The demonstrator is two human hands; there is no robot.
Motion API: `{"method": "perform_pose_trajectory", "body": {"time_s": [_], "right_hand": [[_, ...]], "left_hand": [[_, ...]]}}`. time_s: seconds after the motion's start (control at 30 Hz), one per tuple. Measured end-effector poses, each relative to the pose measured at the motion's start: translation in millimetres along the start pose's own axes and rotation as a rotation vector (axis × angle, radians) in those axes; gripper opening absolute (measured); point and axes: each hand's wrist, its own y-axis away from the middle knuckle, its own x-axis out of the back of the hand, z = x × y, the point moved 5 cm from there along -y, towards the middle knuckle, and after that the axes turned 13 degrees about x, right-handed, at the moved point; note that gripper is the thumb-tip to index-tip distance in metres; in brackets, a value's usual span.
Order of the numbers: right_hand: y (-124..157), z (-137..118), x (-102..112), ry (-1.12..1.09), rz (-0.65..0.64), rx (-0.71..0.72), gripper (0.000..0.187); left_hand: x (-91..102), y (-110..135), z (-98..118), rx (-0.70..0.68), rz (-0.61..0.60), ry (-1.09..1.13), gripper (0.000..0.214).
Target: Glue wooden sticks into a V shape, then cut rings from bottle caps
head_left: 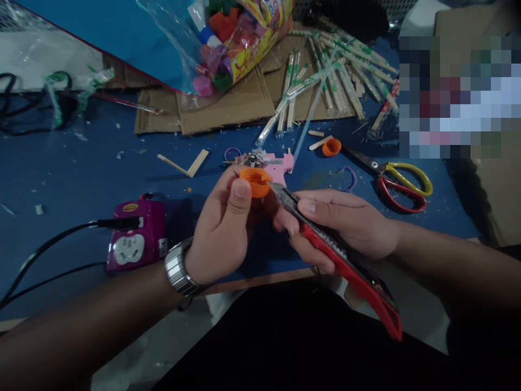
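Between the thumb and fingers of my left hand (222, 233) is an orange bottle cap (254, 183), its open side partly facing up and its rim notched on the right. My right hand (345, 220) grips a red and black utility knife (342, 263). The short blade points up and left, its tip at or very near the notched edge of the cap; whether it touches is unclear. Just beyond my hands lies a pink glue gun (278, 167) with a clear glue stick in its back. A second orange cap piece (331, 147) rests on the table to the right.
Scissors (382, 176) with red and yellow handles lie at the right. A purple power socket box (136, 233) with cables stands left. Behind are a bag of colourful caps (232, 49), cardboard (228, 103), wrapped chopsticks (334, 87) and broken wooden sticks (198, 163).
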Motion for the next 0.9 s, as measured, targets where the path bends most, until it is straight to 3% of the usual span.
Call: {"method": "perform_pose_trajectory", "body": {"time_s": [0.2, 0.33, 0.5, 0.7, 0.9], "right_hand": [[2.9, 3.3, -6.8, -0.012, -0.067, -0.047, 0.031], [1.7, -4.3, -1.6, -0.006, 0.004, 0.062, 0.031], [-0.5, -8.9, 4.0, 0.004, 0.034, 0.150, 0.028], [1.7, 2.2, 4.2, 0.008, -0.021, 0.037, 0.027], [2.4, 2.1, 3.1, 0.004, -0.015, 0.025, 0.028]], "left_hand": [[0.4, -0.8, -3.8, 0.066, 0.004, -0.003, 0.038], [0.3, -0.8, -6.1, 0.093, 0.050, 0.098, 0.047], [-0.8, -3.3, -9.4, 0.159, 0.013, 0.076, 0.055], [4.7, -0.7, -7.4, 0.085, 0.080, 0.012, 0.042], [1.8, 0.5, -2.5, 0.010, -0.007, 0.029, 0.036]]}}
